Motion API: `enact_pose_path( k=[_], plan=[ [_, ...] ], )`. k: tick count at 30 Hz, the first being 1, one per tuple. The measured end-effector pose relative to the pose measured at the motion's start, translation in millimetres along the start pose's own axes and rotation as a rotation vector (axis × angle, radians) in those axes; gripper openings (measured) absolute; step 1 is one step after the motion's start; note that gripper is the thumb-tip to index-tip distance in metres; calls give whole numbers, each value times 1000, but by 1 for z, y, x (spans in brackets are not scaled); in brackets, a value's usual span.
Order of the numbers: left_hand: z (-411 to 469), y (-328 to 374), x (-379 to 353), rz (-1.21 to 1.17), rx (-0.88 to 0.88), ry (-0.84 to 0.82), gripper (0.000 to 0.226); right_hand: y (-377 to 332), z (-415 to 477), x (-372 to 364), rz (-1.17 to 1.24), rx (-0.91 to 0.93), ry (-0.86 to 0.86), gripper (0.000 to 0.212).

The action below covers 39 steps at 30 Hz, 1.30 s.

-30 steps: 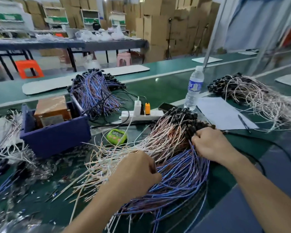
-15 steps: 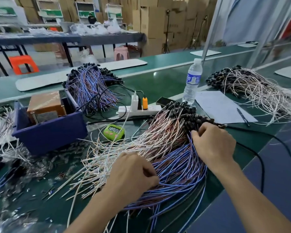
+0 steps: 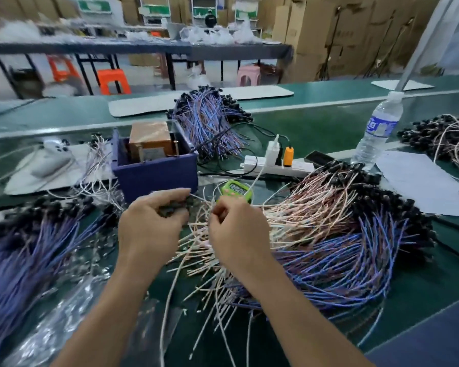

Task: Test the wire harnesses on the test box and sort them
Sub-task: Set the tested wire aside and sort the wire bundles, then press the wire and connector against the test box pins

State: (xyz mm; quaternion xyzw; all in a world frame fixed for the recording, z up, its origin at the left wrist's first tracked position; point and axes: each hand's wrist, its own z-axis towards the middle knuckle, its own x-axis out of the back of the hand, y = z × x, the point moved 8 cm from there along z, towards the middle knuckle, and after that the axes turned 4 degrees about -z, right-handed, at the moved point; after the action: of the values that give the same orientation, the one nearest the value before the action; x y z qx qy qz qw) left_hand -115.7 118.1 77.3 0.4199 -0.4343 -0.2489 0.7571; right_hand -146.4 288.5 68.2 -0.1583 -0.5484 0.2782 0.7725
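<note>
In front of the blue box point(image 3: 154, 173), the left hand point(image 3: 149, 226) pinches black plugs; the right hand point(image 3: 236, 229) pinches thin wires point(image 3: 316, 229). They look light and floppy, so hold by the plugs.

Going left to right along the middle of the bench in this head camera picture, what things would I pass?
Blue bin → green timer → white power strip → water bottle → white paper sheet.

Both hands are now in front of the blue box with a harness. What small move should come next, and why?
Probably carry the harness forward to the blue box. The left hand grips dark connectors, the right hand pinches pale wire ends, and both hover just short of the box with the brown unit inside; no contact shows yet.
</note>
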Motion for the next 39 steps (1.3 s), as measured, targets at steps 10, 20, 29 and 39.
enact_pose_path(
  k=[10,20,29,39],
  plan=[
    [12,-109,151,157,109,310,65,-145,12,-150,65,271,-622,43],
    [12,-145,158,453,83,310,32,-193,29,-205,-133,491,-631,41],
    [8,-126,143,618,-83,317,16,-198,23,-170,-141,663,-494,28],
    [7,-126,141,434,57,287,10,-170,30,-110,-71,630,-154,18]
  ],
)
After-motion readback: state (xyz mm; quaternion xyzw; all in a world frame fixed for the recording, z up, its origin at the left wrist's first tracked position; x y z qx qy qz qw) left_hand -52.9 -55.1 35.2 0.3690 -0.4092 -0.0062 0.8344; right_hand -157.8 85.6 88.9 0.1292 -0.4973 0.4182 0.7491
